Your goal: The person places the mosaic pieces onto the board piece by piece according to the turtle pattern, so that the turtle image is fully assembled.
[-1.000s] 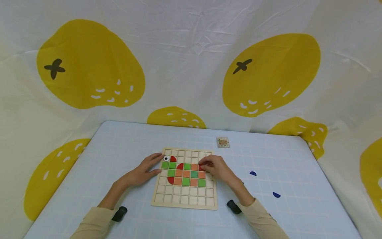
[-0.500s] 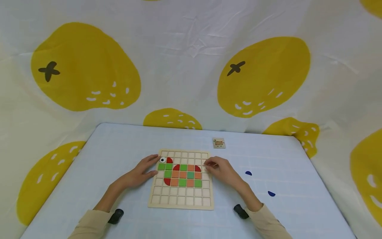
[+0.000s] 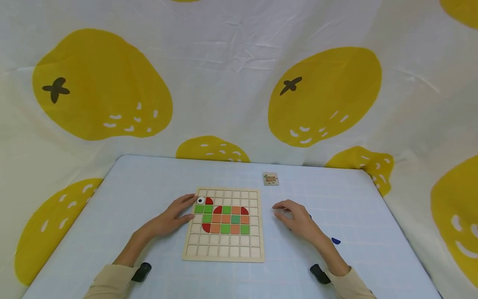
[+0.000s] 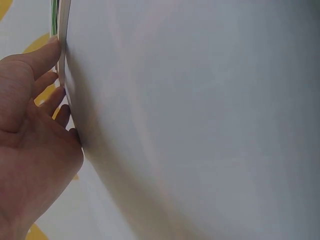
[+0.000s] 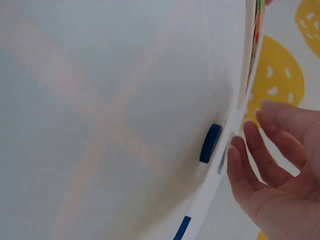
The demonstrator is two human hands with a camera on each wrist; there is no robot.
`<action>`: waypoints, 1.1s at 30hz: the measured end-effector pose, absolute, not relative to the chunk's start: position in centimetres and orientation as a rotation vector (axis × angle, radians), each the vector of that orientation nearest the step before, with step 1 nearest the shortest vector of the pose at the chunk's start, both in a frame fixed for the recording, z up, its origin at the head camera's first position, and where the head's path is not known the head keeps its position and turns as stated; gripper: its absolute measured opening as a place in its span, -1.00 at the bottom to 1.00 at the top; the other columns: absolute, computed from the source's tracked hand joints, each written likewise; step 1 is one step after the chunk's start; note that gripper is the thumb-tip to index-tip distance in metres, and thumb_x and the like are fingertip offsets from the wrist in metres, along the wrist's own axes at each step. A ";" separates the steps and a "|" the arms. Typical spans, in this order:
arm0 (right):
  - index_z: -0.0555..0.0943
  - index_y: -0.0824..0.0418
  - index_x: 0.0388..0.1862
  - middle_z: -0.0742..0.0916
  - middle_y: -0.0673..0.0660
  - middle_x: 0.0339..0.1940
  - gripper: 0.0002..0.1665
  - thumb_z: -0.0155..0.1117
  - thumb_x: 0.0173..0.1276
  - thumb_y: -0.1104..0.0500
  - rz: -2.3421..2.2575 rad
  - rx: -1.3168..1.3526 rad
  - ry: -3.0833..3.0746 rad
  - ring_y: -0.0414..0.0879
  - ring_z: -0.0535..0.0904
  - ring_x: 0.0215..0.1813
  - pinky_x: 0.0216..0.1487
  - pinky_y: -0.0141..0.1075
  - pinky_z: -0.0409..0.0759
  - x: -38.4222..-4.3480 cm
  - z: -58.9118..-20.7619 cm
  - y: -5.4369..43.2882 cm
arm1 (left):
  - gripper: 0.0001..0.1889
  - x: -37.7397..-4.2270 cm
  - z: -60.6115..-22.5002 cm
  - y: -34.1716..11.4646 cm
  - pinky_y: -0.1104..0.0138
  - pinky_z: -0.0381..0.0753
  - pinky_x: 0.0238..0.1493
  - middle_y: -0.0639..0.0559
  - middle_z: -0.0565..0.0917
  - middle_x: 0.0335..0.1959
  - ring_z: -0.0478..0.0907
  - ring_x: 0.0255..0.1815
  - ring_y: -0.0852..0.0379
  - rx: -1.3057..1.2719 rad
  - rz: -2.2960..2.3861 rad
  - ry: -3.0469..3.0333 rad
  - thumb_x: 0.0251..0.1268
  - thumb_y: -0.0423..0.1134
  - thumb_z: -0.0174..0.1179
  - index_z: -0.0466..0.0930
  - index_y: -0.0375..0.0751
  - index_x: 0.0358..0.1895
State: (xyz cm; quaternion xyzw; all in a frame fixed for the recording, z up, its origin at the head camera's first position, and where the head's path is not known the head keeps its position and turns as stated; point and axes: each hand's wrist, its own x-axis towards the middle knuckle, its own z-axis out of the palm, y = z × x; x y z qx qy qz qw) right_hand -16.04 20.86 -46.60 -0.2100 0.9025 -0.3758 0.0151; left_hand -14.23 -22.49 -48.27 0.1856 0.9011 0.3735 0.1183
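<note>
A wooden grid board (image 3: pixel 224 251) lies on the table. Inside it, green squares (image 3: pixel 207 218), orange squares (image 3: pixel 225 219), a teal square (image 3: pixel 235 219) and red rounded pieces (image 3: pixel 244 211) form a pattern, with a round eye piece (image 3: pixel 201 200) at upper left. My left hand (image 3: pixel 169 218) rests at the board's left edge, thumb and fingers touching its side. To the right of the board, my right hand (image 3: pixel 296 218) hovers with loosely bent fingers and nothing between them. Near it in the right wrist view is a blue half-round piece (image 5: pixel 211 144).
A small picture card (image 3: pixel 270 179) lies behind the board's right corner. Another blue half-round piece (image 3: pixel 336 241) is beside the right forearm. A cloth printed with yellow fruit (image 3: pixel 325 95) hangs behind the table (image 3: pixel 160 174).
My right hand has let go of the red rounded piece at the pattern's upper right and moved right, off the board. The left hand stays at the board's edge. The head view has shifted slightly.
</note>
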 end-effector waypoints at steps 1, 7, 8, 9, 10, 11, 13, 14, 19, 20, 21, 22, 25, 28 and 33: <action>0.71 0.27 0.04 0.76 0.10 -0.01 -0.75 0.40 0.41 0.29 -1.167 -0.649 2.812 0.05 0.67 0.05 0.14 0.02 0.64 -15.9 -46.6 21.2 | -0.32 -14.2 -48.3 -22.5 -0.34 0.08 0.47 -0.35 0.10 0.60 -0.01 0.59 -0.42 0.545 1.093 2.637 0.58 -0.13 0.16 0.17 -0.28 0.61; 0.71 0.25 0.04 0.76 0.07 -0.01 -0.71 0.46 0.35 0.29 -1.121 -0.605 2.847 0.03 0.66 0.03 0.12 -0.02 0.64 -15.1 -47.0 22.8 | -0.32 -14.2 -48.3 -22.5 -0.35 0.05 0.47 -0.36 0.10 0.60 -0.02 0.59 -0.42 0.555 1.102 2.634 0.58 -0.15 0.16 0.16 -0.27 0.61; 0.72 0.25 0.04 0.76 0.07 -0.02 -0.71 0.47 0.34 0.29 -1.117 -0.606 2.852 0.02 0.67 0.02 0.11 -0.04 0.65 -14.9 -47.0 23.1 | -0.32 -14.2 -48.3 -22.5 -0.35 0.05 0.48 -0.36 0.09 0.60 -0.03 0.59 -0.42 0.553 1.105 2.632 0.58 -0.16 0.16 0.16 -0.28 0.61; 0.72 0.25 0.03 0.76 0.06 -0.03 -0.71 0.48 0.33 0.30 -1.114 -0.607 2.859 0.01 0.67 0.01 0.10 -0.05 0.65 -14.8 -47.1 23.4 | -0.32 -14.2 -48.3 -22.4 -0.35 0.04 0.48 -0.36 0.09 0.61 -0.03 0.59 -0.42 0.551 1.107 2.630 0.58 -0.16 0.16 0.15 -0.27 0.61; 0.72 0.25 0.02 0.76 0.06 -0.04 -0.70 0.48 0.32 0.30 -1.111 -0.618 2.867 0.01 0.67 0.00 0.08 -0.07 0.65 -14.6 -47.2 23.7 | -0.33 -14.3 -48.4 -22.4 -0.36 0.05 0.47 -0.37 0.10 0.60 -0.03 0.59 -0.43 0.559 1.107 2.633 0.58 -0.16 0.15 0.16 -0.29 0.61; 0.72 0.24 0.02 0.76 0.05 -0.05 -0.70 0.49 0.31 0.30 -1.107 -0.628 2.876 0.00 0.66 -0.01 0.06 -0.09 0.66 -14.4 -47.3 23.9 | -0.33 -14.3 -48.4 -22.4 -0.36 0.04 0.47 -0.37 0.10 0.60 -0.03 0.59 -0.43 0.557 1.113 2.632 0.58 -0.17 0.16 0.16 -0.29 0.61; 0.73 0.24 0.00 0.76 0.04 -0.07 -0.70 0.51 0.28 0.31 -1.108 -0.646 2.890 -0.03 0.66 -0.05 0.02 -0.13 0.66 -14.1 -47.4 24.4 | -0.33 -14.3 -48.3 -22.4 -0.36 0.04 0.47 -0.38 0.10 0.59 -0.03 0.58 -0.44 0.561 1.128 2.629 0.57 -0.18 0.16 0.17 -0.31 0.60; 0.73 0.24 -0.02 0.76 0.04 -0.08 -0.70 0.52 0.27 0.32 -1.111 -0.651 2.895 -0.04 0.66 -0.07 0.00 -0.15 0.67 -14.0 -47.4 24.6 | -0.34 -14.3 -48.3 -22.4 -0.36 0.04 0.47 -0.38 0.10 0.59 -0.03 0.58 -0.44 0.566 1.131 2.630 0.57 -0.19 0.16 0.17 -0.32 0.60; 0.72 0.24 -0.07 0.75 0.03 -0.16 -0.73 0.54 0.25 0.31 -1.127 -0.616 2.857 -0.08 0.62 -0.17 -0.15 -0.28 0.65 -13.3 -47.4 25.4 | -0.34 -14.2 -48.2 -22.4 -0.36 0.04 0.46 -0.38 0.10 0.59 -0.03 0.58 -0.45 0.578 1.129 2.630 0.57 -0.18 0.16 0.18 -0.33 0.60; 0.71 0.23 -0.08 0.74 0.03 -0.18 -0.74 0.54 0.26 0.30 -1.126 -0.604 2.839 -0.09 0.61 -0.18 -0.17 -0.30 0.64 -13.3 -47.4 25.5 | -0.34 -14.1 -48.2 -22.5 -0.36 0.05 0.46 -0.38 0.10 0.59 -0.03 0.58 -0.45 0.576 1.122 2.632 0.58 -0.17 0.16 0.17 -0.32 0.60; 0.71 0.22 -0.09 0.73 0.02 -0.20 -0.75 0.53 0.27 0.29 -1.125 -0.595 2.822 -0.10 0.60 -0.19 -0.20 -0.32 0.62 -13.2 -47.3 25.6 | -0.33 -14.1 -48.1 -22.5 -0.36 0.05 0.46 -0.38 0.10 0.59 -0.03 0.58 -0.44 0.571 1.120 2.632 0.58 -0.17 0.16 0.17 -0.32 0.60; 0.71 0.21 -0.10 0.73 0.01 -0.22 -0.77 0.53 0.28 0.29 -1.125 -0.590 2.806 -0.12 0.60 -0.20 -0.21 -0.33 0.61 -13.2 -47.3 25.7 | -0.33 -14.1 -48.1 -22.5 -0.37 0.05 0.46 -0.38 0.10 0.60 -0.03 0.58 -0.44 0.568 1.115 2.632 0.58 -0.16 0.16 0.17 -0.31 0.60; 0.70 0.18 -0.15 0.70 -0.03 -0.28 -0.82 0.51 0.31 0.28 -1.117 -0.596 2.782 -0.20 0.57 -0.24 -0.26 -0.36 0.57 -13.2 -47.4 25.8 | -0.33 -14.0 -48.0 -22.5 -0.36 0.05 0.46 -0.37 0.10 0.60 -0.02 0.58 -0.43 0.559 1.115 2.631 0.58 -0.16 0.16 0.18 -0.31 0.60; 0.70 0.17 -0.17 0.69 -0.06 -0.31 -0.86 0.48 0.33 0.28 -1.111 -0.615 2.782 -0.26 0.55 -0.27 -0.28 -0.38 0.56 -13.3 -47.5 25.9 | -0.33 -14.0 -48.0 -22.5 -0.36 0.06 0.46 -0.36 0.10 0.60 -0.02 0.58 -0.43 0.560 1.106 2.635 0.58 -0.16 0.16 0.17 -0.31 0.60; 0.70 0.17 -0.20 0.67 -0.08 -0.34 -0.88 0.48 0.34 0.26 -1.111 -0.598 2.787 -0.27 0.54 -0.28 -0.29 -0.39 0.57 -13.3 -47.5 25.8 | -0.34 -14.1 -48.0 -22.5 -0.34 0.08 0.47 -0.37 0.11 0.60 0.00 0.58 -0.42 0.573 1.095 2.640 0.58 -0.19 0.16 0.17 -0.32 0.60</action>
